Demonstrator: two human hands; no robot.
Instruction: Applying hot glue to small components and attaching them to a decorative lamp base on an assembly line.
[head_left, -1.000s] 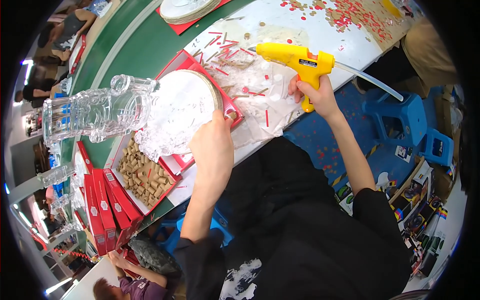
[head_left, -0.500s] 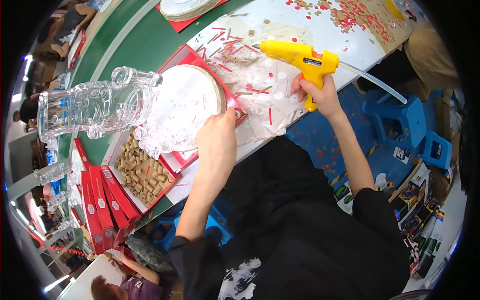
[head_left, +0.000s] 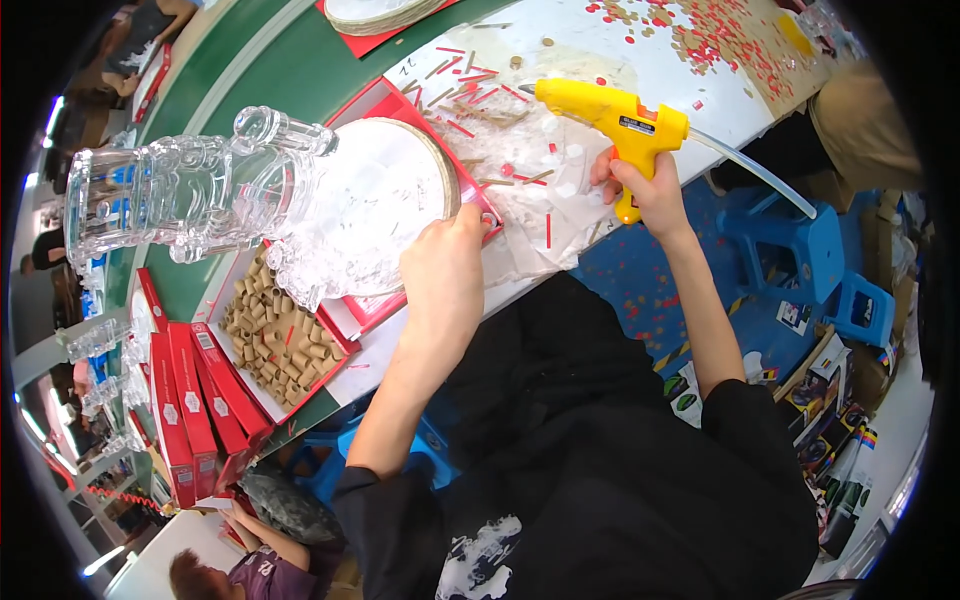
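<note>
My right hand (head_left: 658,200) grips a yellow glue gun (head_left: 625,120) by its handle, its nozzle pointing left over the table. A long translucent glue stick (head_left: 755,168) runs out of its back end. My left hand (head_left: 440,275) is closed at the near rim of a stack of round white boards (head_left: 385,175) with tan edges. Whatever its fingers pinch is hidden. The stack sits in an open red box (head_left: 375,310). A large clear, bumpy, bottle-like object (head_left: 190,200) overlaps the stack on the left.
Several short tan cardboard tubes (head_left: 285,345) fill a box beside red flat boxes (head_left: 195,410). Red and tan strips (head_left: 470,90) and small discs (head_left: 715,45) litter the table. Blue stools (head_left: 790,245) stand at right. Another person (head_left: 265,570) sits at lower left.
The glue gun and my right hand have shifted slightly right. My left hand stays at the stack's rim. The whole view has moved a little.
</note>
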